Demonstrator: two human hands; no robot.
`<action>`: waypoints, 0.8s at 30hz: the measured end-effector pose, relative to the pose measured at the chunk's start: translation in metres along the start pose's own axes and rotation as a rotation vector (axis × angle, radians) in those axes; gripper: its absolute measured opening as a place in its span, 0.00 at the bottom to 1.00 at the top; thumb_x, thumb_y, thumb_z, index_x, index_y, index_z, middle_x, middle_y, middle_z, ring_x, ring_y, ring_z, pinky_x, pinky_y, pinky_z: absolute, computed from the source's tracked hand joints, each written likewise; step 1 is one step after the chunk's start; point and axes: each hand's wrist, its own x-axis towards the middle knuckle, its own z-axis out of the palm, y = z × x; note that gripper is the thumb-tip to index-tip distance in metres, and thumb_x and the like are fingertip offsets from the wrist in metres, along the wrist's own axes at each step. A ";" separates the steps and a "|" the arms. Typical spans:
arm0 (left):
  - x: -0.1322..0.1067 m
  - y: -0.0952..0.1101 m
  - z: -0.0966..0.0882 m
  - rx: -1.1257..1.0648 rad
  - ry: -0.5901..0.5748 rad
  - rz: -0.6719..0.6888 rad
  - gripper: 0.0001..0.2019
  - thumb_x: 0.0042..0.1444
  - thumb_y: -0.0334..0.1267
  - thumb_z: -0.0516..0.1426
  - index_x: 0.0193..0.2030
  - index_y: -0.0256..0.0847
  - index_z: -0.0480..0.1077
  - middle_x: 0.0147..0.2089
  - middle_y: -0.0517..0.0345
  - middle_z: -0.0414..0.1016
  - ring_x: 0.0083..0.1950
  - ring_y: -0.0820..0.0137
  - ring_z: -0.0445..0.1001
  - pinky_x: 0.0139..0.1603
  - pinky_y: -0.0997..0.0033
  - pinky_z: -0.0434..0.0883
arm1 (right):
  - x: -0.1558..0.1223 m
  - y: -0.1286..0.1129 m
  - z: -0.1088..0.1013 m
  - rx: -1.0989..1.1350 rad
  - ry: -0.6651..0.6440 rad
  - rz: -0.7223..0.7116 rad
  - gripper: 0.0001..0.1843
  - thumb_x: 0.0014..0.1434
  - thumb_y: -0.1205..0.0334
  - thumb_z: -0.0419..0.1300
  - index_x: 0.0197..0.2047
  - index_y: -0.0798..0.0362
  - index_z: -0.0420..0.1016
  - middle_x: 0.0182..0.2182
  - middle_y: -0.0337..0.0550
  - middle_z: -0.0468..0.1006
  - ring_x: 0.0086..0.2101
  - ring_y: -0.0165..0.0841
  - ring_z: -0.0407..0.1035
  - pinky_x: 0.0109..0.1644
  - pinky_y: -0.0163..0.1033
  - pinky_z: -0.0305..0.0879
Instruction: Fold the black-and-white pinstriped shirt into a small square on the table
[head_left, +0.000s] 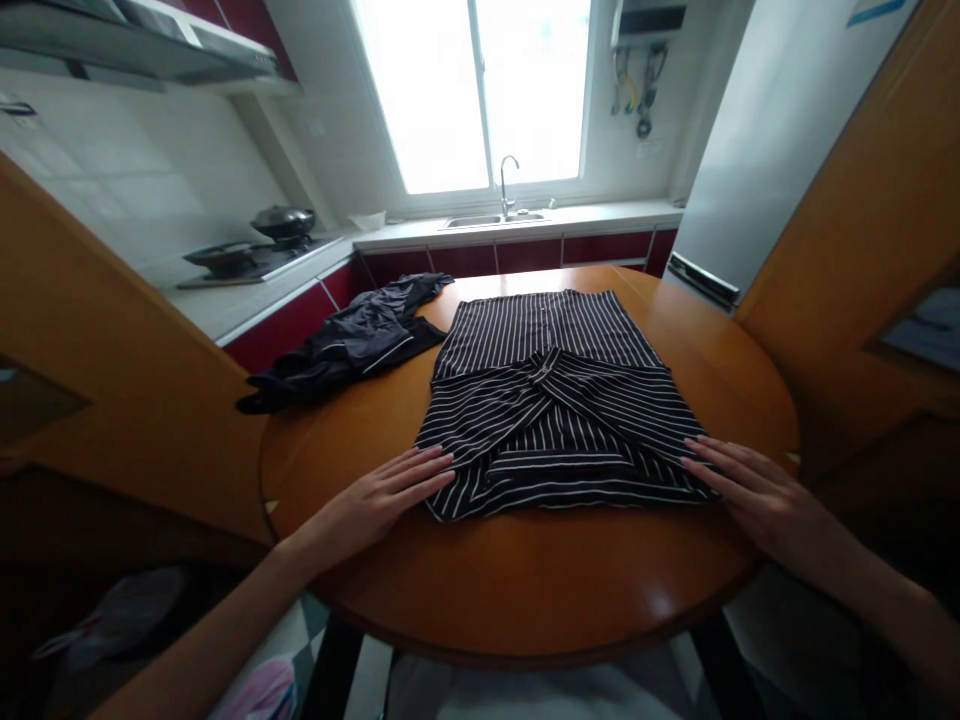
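A black shirt with thin white stripes (551,395) lies partly folded on a round wooden table (525,580), its sleeves crossed over the middle. My left hand (386,495) rests flat with fingers stretched out, fingertips touching the shirt's near left corner. My right hand (750,485) lies flat too, fingers spread, its tips on the shirt's near right corner. Neither hand grips anything.
A second dark garment (352,340) lies crumpled at the table's far left edge. Behind are a kitchen counter with a sink and tap (506,205), a stove with pans (255,250), a bright window, and wooden door panels on both sides.
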 end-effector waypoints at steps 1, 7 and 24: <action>-0.002 -0.003 0.000 -0.007 0.011 0.007 0.33 0.69 0.22 0.44 0.77 0.52 0.51 0.75 0.57 0.59 0.75 0.64 0.58 0.74 0.54 0.62 | -0.002 0.004 -0.002 0.020 0.006 -0.004 0.35 0.69 0.73 0.49 0.75 0.39 0.56 0.70 0.39 0.64 0.67 0.42 0.60 0.70 0.53 0.61; -0.005 -0.019 0.001 -0.009 0.078 0.080 0.28 0.73 0.28 0.46 0.76 0.50 0.54 0.71 0.54 0.66 0.70 0.65 0.68 0.69 0.61 0.69 | -0.002 0.021 -0.006 0.081 0.033 -0.063 0.31 0.70 0.70 0.50 0.71 0.36 0.63 0.67 0.39 0.69 0.63 0.41 0.67 0.64 0.50 0.69; -0.008 -0.021 -0.001 -0.124 0.071 0.151 0.23 0.73 0.30 0.46 0.72 0.46 0.64 0.67 0.51 0.71 0.69 0.65 0.69 0.68 0.62 0.70 | -0.013 0.037 -0.006 0.107 0.049 -0.071 0.24 0.71 0.66 0.54 0.64 0.37 0.73 0.57 0.40 0.79 0.56 0.41 0.73 0.57 0.48 0.73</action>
